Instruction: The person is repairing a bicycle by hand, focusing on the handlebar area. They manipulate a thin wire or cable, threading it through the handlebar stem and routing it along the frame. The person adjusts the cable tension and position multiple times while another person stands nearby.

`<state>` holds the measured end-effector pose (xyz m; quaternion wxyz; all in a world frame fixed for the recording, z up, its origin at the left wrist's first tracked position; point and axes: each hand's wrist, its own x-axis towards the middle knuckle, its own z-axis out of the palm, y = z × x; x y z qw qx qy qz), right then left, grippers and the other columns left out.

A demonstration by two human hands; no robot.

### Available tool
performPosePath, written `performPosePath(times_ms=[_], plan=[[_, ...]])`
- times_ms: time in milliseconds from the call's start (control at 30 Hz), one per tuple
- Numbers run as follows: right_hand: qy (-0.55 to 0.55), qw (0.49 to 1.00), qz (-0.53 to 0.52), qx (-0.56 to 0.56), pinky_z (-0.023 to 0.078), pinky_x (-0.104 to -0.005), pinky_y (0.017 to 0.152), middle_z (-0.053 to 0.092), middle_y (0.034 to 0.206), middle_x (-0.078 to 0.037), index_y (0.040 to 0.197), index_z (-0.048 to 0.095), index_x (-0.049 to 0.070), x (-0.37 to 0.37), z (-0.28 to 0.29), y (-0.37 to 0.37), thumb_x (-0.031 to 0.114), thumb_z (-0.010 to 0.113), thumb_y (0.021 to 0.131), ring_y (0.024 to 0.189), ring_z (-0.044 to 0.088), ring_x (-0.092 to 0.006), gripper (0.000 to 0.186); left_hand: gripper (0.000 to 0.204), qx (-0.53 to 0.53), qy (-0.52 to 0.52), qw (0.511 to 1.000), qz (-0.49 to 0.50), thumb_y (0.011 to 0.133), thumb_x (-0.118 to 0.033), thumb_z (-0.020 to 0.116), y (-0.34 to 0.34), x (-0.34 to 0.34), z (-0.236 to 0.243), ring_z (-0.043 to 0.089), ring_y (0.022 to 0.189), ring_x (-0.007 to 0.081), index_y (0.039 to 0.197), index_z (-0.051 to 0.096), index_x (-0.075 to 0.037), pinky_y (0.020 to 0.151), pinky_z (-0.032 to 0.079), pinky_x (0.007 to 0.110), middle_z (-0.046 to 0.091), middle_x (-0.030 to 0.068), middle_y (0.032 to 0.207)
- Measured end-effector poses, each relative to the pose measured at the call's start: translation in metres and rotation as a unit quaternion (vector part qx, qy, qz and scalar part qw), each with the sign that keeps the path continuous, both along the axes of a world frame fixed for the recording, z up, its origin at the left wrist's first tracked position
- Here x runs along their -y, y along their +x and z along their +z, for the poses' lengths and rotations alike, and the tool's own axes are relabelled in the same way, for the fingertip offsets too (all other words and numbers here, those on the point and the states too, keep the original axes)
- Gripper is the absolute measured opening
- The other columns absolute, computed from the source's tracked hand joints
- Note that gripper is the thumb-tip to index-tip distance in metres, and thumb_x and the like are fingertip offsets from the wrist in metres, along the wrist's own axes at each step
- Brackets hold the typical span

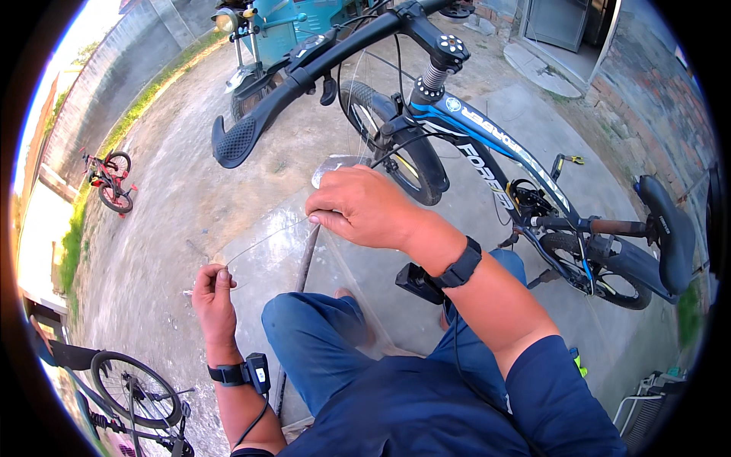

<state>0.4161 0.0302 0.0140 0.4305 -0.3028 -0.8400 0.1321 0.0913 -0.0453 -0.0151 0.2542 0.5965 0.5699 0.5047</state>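
My left hand (pixel 214 297) is closed, thumb pressed against bent fingers, on one end of a thin wire (pixel 263 242). A small pale tip pokes out on that hand's outer side. The wire runs up to my right hand (pixel 365 206), whose thumb and fingers pinch its other part below the handlebar. Just beyond my right hand is a shiny, see-through or silvery piece (pixel 335 166); how it is held, if at all, is hidden. In front stands a black and blue bicycle (pixel 487 141), its handlebar grip (pixel 242 137) above my hands.
A small red bicycle (pixel 113 181) is at the left, another bicycle (pixel 135 390) at the lower left. A turquoise vehicle (pixel 285 30) stands at the far side. A yellow-handled tool (pixel 567 161) lies beyond the frame. A dark strip (pixel 308 259) runs along the concrete ground beside my knee.
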Motion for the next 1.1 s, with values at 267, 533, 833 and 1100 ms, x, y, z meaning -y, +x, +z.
performPosePath(times_ms=[267, 533, 833, 1100], plan=[[0.008, 1.0, 0.005, 0.003, 0.046, -0.0408, 0.072, 0.061, 0.079, -0.006, 0.088, 0.068, 0.01, -0.003, 0.006, 0.001, 0.016, 0.068, 0.086, 0.081, 0.061, -0.0284, 0.007, 0.006, 0.029, -0.014, 0.999, 0.022, 0.098, -0.008, 0.059, -0.023, 0.009, -0.011, 0.055, 0.079, 0.0099, 0.097, 0.059, -0.003, 0.075, 0.046, 0.025, 0.057, 0.0004, 0.085], [0.013, 1.0, 0.015, 0.001, 0.048, -0.041, 0.069, 0.061, 0.078, -0.007, 0.088, 0.069, 0.01, -0.005, 0.008, 0.0, 0.014, 0.069, 0.084, 0.079, 0.061, -0.0299, 0.006, 0.01, 0.018, -0.066, 0.997, -0.032, 0.097, -0.008, 0.06, -0.017, 0.015, -0.013, 0.059, 0.085, 0.0126, 0.104, 0.062, -0.002, 0.082, 0.048, 0.028, 0.062, 0.0033, 0.091], [0.013, 1.0, 0.009, 0.018, 0.049, -0.0407, 0.07, 0.061, 0.079, -0.007, 0.09, 0.069, 0.01, -0.003, 0.008, 0.003, 0.015, 0.07, 0.083, 0.079, 0.061, -0.0301, 0.008, 0.015, 0.07, -0.068, 0.99, -0.1, 0.097, -0.011, 0.063, 0.016, 0.007, 0.019, 0.056, 0.077, 0.0099, 0.107, 0.063, 0.0, 0.071, 0.047, 0.025, 0.06, 0.0016, 0.087], [0.009, 1.0, 0.022, 0.01, 0.048, -0.0403, 0.071, 0.061, 0.079, -0.006, 0.091, 0.07, 0.01, -0.002, 0.004, 0.004, 0.014, 0.07, 0.084, 0.08, 0.061, -0.0292, 0.008, 0.004, -0.085, -0.008, 0.992, -0.092, 0.091, -0.002, 0.065, 0.034, 0.003, 0.04, 0.05, 0.071, 0.0078, 0.094, 0.066, 0.001, 0.066, 0.041, 0.022, 0.057, 0.0004, 0.078]])
